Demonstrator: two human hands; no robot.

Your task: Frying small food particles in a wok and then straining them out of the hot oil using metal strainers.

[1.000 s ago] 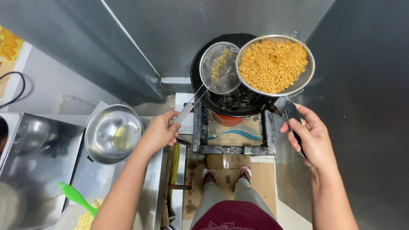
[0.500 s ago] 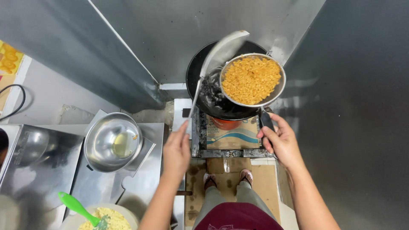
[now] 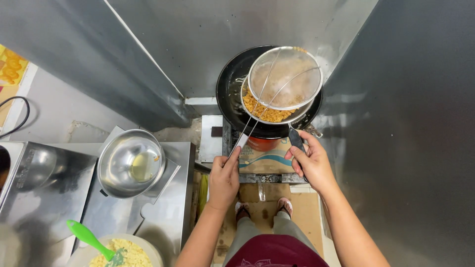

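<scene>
A single head-worn camera looks steeply down from above, fairly near, with the black wok (image 3: pixel 232 94) at upper centre of frame.

A round, shiny steel bowl (image 3: pixel 130 163) sits on the steel table (image 3: pixel 175 198) at the left, holding a little pale yellow liquid. Nearer the bottom edge stands a pale round bowl of yellow crumbly food (image 3: pixel 123 253) — a bright green plastic spatula (image 3: pixel 89 237) is stuck into it. A black cable (image 3: pixel 17 116) loops at the far left, beside a yellow printed sheet (image 3: pixel 12 64) — partly cut off.
</scene>
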